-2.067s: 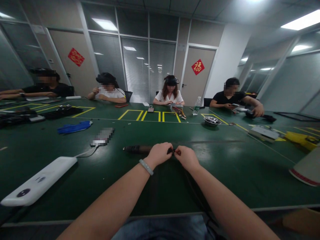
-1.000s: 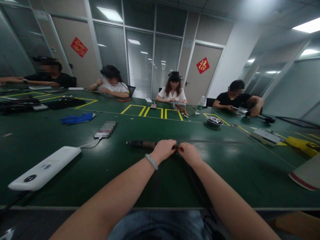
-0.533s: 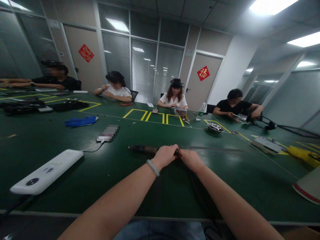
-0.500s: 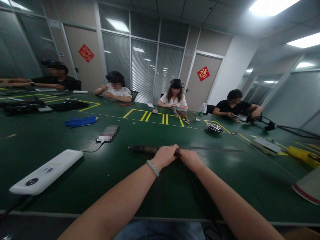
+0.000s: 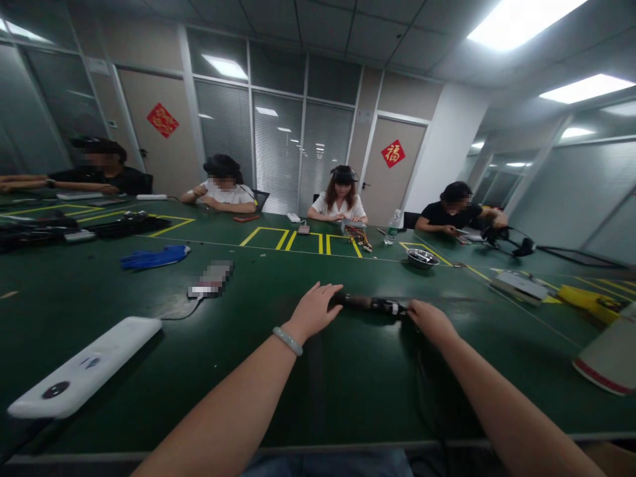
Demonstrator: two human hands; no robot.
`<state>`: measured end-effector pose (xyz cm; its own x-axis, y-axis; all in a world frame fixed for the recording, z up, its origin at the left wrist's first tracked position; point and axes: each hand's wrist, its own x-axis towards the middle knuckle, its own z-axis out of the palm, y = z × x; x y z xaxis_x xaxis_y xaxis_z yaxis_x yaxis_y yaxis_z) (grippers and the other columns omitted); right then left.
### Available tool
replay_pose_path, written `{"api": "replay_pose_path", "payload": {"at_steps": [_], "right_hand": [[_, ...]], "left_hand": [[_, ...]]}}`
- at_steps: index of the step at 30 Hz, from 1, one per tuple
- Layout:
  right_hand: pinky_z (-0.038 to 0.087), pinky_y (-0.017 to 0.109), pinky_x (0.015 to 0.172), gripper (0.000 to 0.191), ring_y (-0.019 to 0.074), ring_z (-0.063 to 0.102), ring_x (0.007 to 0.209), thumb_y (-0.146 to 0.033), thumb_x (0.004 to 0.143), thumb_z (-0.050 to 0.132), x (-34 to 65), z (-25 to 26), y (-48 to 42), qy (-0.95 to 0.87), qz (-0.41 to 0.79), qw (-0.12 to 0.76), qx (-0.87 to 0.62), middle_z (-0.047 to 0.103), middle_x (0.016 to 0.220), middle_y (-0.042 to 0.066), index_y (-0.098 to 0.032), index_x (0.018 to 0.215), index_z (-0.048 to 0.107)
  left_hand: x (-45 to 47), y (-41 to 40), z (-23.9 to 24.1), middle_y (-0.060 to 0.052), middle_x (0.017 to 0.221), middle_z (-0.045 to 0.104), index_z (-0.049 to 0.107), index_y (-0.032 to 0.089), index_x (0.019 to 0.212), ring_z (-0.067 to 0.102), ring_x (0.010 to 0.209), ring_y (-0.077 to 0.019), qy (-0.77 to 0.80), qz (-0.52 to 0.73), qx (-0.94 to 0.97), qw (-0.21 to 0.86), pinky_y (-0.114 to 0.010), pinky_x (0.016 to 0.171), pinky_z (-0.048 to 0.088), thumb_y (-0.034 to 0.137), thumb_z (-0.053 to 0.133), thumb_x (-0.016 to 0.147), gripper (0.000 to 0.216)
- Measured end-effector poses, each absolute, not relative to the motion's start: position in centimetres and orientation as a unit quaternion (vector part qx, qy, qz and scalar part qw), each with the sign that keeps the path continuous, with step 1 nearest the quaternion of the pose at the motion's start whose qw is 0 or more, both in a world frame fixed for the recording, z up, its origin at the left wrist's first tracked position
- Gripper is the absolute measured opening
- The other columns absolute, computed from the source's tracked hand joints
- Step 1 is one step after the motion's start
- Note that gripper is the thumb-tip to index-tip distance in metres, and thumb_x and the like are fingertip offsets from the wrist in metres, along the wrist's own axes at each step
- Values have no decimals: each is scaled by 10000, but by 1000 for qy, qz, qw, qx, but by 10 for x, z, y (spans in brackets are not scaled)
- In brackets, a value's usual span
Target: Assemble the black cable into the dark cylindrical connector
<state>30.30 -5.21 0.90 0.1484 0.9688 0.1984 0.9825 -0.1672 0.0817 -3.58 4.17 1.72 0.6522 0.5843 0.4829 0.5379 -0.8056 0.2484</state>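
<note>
A dark, rod-shaped tool [image 5: 365,303] with a brownish middle section and a small pale mark lies crosswise low over the green table. Its left end sits between the thumb and stretched fingers of my left hand [image 5: 318,308], which wears a pale bangle at the wrist. My right hand [image 5: 431,319] is closed round the tool's right end, its fingers pressed together. From below my right hand a dark cable [image 5: 421,377] runs down toward the table's near edge. Blur and the fingers hide both tips of the tool, so its exact kind does not show.
To the left are a white power bank [image 5: 94,364], a phone [image 5: 211,278] wired to it and a blue glove [image 5: 156,257]. A metal bowl [image 5: 422,258], a water bottle [image 5: 392,227] and a pale cup-like object [image 5: 609,354] are rightward. Several people sit across the table [image 5: 238,404].
My hands have moved apart, the right one rightward and the left slightly left. The tool has shifted right, so its body now spans the gap between them. The view has tilted slightly.
</note>
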Motion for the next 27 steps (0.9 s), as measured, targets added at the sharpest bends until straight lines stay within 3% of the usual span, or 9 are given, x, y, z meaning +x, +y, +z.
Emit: {"api": "replay_pose_path", "payload": {"at_steps": [7, 12, 16, 18, 22, 24, 27], "right_hand": [[410, 352, 595, 269, 298, 638, 792, -327, 917, 368, 437, -4, -157, -389, -73, -11, -918, 660, 880, 166, -191, 889, 599], [431, 366, 597, 308, 316, 646, 822, -296, 911, 348, 439, -1, -175, -358, -65, -24, -931, 659, 910, 192, -168, 908, 628], [467, 371, 655, 287, 317, 646, 901, -220, 881, 384, 421, 10, -161, -318, -34, -20, -947, 644, 1007, 221, -127, 955, 646], [481, 403, 702, 302, 344, 632, 949, -270, 861, 455, 400, 16, -146, -295, -42, -10, -954, 615, 1075, 252, -97, 1031, 635], [427, 457, 924, 607, 360, 502, 1181, -444, 824, 562, 325, 25, -98, -442, -128, 62, -886, 490, 1298, 261, -66, 1292, 483], [322, 437, 1056, 670, 307, 357, 1321, -487, 862, 502, 276, 26, -70, -572, -115, 128, -802, 378, 1432, 199, -103, 1396, 375], [210, 422, 1129, 681, 240, 203, 1400, -506, 898, 436, 202, 23, -37, -721, -50, 196, -662, 248, 1522, 96, -188, 1471, 250]], "left_hand": [[-30, 50, -1, -66, 1455, 392, 343, 243, 1417, 297, 1370, -234, 307, 217, 922, 91, -443, 1130, 214, 494, 456, 908, 579], [-26, 52, -13, -84, 1526, 228, 296, 237, 1449, 147, 1413, -292, 313, 122, 933, 130, -523, 1117, 171, 580, 293, 931, 621], [-25, 52, -19, -80, 1538, 181, 262, 234, 1463, 111, 1419, -293, 316, 96, 935, 127, -523, 1121, 132, 608, 210, 931, 653], [-24, 54, -21, -74, 1541, 171, 247, 234, 1469, 105, 1420, -293, 317, 95, 936, 121, -520, 1122, 127, 619, 187, 928, 666], [-23, 57, -24, -57, 1547, 146, 225, 240, 1476, 84, 1423, -289, 316, 85, 938, 112, -510, 1128, 110, 638, 154, 922, 686], [-23, 57, -25, -52, 1548, 143, 219, 242, 1478, 80, 1424, -284, 316, 83, 939, 111, -500, 1132, 106, 637, 146, 923, 685], [-24, 56, -26, -59, 1547, 150, 226, 238, 1475, 89, 1423, -285, 318, 90, 938, 99, -499, 1129, 118, 599, 159, 941, 649]]}}
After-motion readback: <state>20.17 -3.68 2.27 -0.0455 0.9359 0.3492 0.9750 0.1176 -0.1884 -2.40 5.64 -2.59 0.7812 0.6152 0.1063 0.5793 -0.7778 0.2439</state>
